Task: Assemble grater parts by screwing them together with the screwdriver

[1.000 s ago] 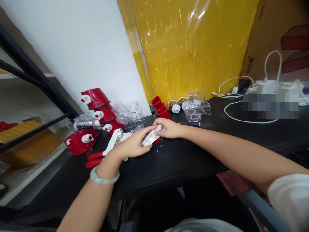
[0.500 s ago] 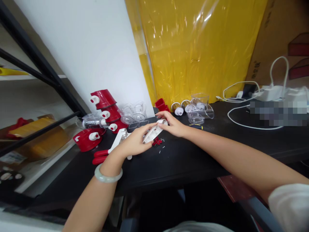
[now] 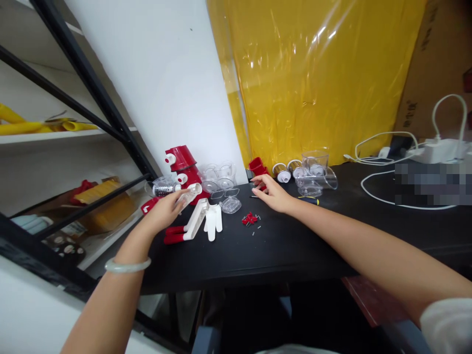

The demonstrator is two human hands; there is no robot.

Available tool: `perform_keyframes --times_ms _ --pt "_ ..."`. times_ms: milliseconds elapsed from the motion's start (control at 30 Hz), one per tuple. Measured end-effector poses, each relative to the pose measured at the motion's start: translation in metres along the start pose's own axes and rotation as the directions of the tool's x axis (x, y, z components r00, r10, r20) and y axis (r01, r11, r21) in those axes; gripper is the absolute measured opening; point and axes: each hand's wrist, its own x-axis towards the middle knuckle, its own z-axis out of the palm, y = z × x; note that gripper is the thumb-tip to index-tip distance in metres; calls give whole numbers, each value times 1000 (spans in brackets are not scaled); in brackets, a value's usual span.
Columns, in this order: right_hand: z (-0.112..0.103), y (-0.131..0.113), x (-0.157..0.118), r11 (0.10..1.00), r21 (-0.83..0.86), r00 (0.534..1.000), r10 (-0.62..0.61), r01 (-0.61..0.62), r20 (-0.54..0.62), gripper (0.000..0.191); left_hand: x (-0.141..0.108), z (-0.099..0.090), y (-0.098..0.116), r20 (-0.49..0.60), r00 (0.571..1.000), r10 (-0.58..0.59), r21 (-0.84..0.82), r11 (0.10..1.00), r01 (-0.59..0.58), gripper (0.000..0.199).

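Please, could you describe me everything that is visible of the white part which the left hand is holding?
The white part is long and narrow, looks like smooth rigid plastic, and has a hollow side and a rounded, ring-like far end. It lies slanted, that end toward the upper right of the picture. The fingers of the left hand cover its near portion. It appears in front of the stacked red housings; whether it touches them, I cannot tell.

Wears a smooth, rounded, pale-green bangle [image 3: 127,267] behind the left hand [image 3: 165,211], a loose, short white sleeve [image 3: 448,324] on the right arm [image 3: 354,241], and whitish cloth [image 3: 295,350] at the view's bottom edge.
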Motion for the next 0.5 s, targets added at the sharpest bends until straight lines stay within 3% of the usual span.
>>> perform_keyframes --times_ms 67,167,500 --pt "0 0 0 1000 -7 1000 -1 1 11 33 2 15 -15 28 1000 -6 -5 1000 6 56" --pt "-1 1 -1 1000 -20 999 -7 8 31 31 2 31 -20 60 997 -49 15 999 48 57" --pt "0 3 -1 998 -44 997 -37 40 62 22 11 55 -25 88 994 -69 55 996 65 58"
